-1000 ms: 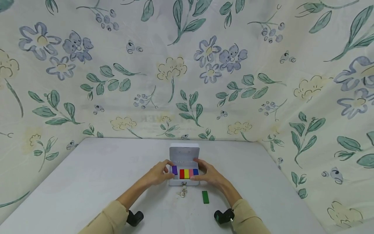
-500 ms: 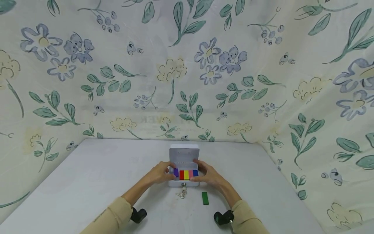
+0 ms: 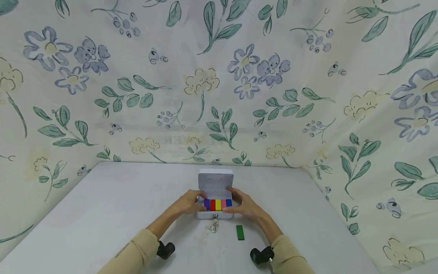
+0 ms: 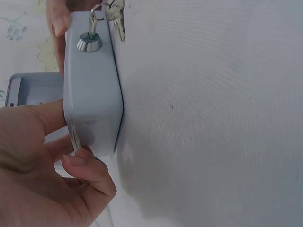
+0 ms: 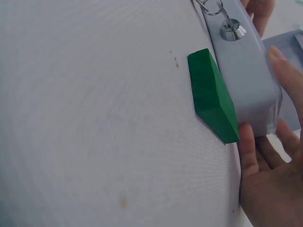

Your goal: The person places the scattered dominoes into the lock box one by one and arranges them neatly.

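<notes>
A pale grey metal cash box (image 3: 205, 215) stands on the table with its lid (image 3: 215, 182) raised. Inside lies a row of coloured blocks: purple (image 3: 207, 204), red (image 3: 213, 205), yellow (image 3: 218, 205), pink (image 3: 224, 203) and blue (image 3: 229, 202). My left hand (image 3: 186, 202) reaches over the box's left side and pinches the purple block, which lies beside the red one. At the right end, my right hand (image 3: 247, 204) grips the box, thumb over the front rim. The wrist views hide the blocks inside. A green block (image 5: 210, 94) lies on the table, in front of the box.
Keys (image 3: 213, 227) hang from the lock (image 4: 90, 42) on the box's front. The white table (image 3: 137, 186) runs back to a flowered cloth (image 3: 202, 125). Black devices (image 3: 166, 250) sit at both wrists.
The purple block has gone from tilted at the left end down into line beside the red block, with my left hand shifting slightly right. My right hand stays on the box.
</notes>
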The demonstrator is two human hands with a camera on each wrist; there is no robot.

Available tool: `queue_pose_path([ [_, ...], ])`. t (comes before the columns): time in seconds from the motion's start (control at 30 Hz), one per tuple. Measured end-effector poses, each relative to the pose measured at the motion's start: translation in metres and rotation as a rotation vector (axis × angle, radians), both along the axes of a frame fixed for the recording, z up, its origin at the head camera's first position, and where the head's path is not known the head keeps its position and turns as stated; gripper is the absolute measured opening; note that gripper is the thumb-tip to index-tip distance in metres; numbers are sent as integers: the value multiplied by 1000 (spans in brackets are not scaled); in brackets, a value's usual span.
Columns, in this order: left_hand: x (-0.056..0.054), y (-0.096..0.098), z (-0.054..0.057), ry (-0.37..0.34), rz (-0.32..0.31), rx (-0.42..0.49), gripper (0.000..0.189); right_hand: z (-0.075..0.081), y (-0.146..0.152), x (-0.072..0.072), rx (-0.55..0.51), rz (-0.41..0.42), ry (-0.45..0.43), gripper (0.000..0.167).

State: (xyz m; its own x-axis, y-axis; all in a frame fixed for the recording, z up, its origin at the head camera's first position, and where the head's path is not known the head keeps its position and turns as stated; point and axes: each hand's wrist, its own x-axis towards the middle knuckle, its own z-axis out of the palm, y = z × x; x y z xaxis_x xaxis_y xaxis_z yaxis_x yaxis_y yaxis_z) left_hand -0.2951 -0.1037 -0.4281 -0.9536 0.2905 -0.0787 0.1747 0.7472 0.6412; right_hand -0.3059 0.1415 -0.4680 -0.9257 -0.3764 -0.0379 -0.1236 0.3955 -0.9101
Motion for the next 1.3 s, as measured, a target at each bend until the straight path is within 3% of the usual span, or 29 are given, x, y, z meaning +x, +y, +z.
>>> queue_pose_path([
  [0.67, -3, 6, -6, 58, 17, -83, 33, 1, 2, 0, -10, 9, 0, 88],
  [1.0, -1, 4, -7, 38, 40, -85, 36, 1, 2, 3, -15, 27, -14, 88],
  [1.3, 2, 0, -13, 65, 54, 9, 54, 2, 0, 1, -7, 21, -8, 86],
])
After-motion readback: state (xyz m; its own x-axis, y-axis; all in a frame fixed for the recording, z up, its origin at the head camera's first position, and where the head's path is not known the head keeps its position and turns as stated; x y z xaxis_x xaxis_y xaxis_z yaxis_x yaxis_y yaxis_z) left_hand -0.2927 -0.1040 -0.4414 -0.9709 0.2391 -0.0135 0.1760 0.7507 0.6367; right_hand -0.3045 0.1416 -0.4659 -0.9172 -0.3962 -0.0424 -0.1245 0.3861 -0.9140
